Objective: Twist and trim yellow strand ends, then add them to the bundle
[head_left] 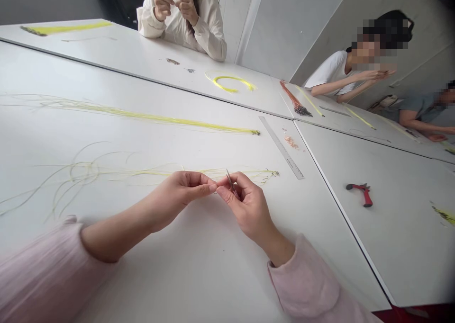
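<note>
1. The right hand [250, 207] grips slim metal tweezers [231, 183] in a narrow pinch between thumb and fingers, their tips pointing up and away.
2. The left hand [176, 200] closes thumb and forefinger in a tight pinch just beside the tweezers; any fine thread there is probably too thin to see.
3. Pale yellow strands [213, 174] lie on the desk [199, 275] just behind both hands, well in from its near edge.
4. A steel ruler [280, 148] lies slanted along the desk's right edge, and red-handled pliers [362, 193] rest on the neighbouring desk.
5. A thicker yellow bundle [149, 117] lies farther up the desk, toward its far edge.
6. Beyond the far desk, a co-worker's hands [162, 5] are raised together.
</note>
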Motion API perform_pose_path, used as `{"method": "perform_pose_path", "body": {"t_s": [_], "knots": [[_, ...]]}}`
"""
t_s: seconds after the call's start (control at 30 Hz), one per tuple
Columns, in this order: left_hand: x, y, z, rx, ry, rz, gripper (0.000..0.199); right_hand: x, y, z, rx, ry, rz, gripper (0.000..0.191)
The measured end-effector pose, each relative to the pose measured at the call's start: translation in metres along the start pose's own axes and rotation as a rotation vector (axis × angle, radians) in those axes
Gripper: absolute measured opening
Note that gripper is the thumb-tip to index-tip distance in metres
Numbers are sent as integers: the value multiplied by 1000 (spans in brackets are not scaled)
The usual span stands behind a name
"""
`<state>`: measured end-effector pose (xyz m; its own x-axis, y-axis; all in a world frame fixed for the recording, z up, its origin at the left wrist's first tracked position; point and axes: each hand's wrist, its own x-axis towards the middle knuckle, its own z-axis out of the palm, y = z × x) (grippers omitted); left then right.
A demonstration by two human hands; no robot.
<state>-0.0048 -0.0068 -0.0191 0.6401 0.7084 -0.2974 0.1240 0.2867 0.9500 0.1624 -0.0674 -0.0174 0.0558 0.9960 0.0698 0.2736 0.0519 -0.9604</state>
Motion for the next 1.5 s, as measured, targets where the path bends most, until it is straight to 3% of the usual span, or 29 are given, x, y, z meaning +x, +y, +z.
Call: {"method": "perform_pose_path", "body": {"t_s": [0.47,0.7,0.83,1.0,1.13,1.27,1.4,1.5], "knots": [[0,3,1,-11,-57,17,25,-2,3,1,-66,-10,-99,13],[-1,1,1,2,-31,12,24,-2,6,3,-87,10,-143,11],[-2,4,3,55,15,2,26,-2,5,2,-29,18,-94,12],[-4,7,5,74,130,12,26,-1,2,1,161,-11,139,18],[-4,7,9,19,149,59,23,-2,1,4,274,-52,244,22],[-4,7,13,-21,163,75,20,-2,1,10,266,-4,257,24],[-6,7,13,-26,167,75,20,-2,1,15,191,84,161,23],[-7,6,14,2,175,83,21,-4,1,16,150,81,128,21]]}}
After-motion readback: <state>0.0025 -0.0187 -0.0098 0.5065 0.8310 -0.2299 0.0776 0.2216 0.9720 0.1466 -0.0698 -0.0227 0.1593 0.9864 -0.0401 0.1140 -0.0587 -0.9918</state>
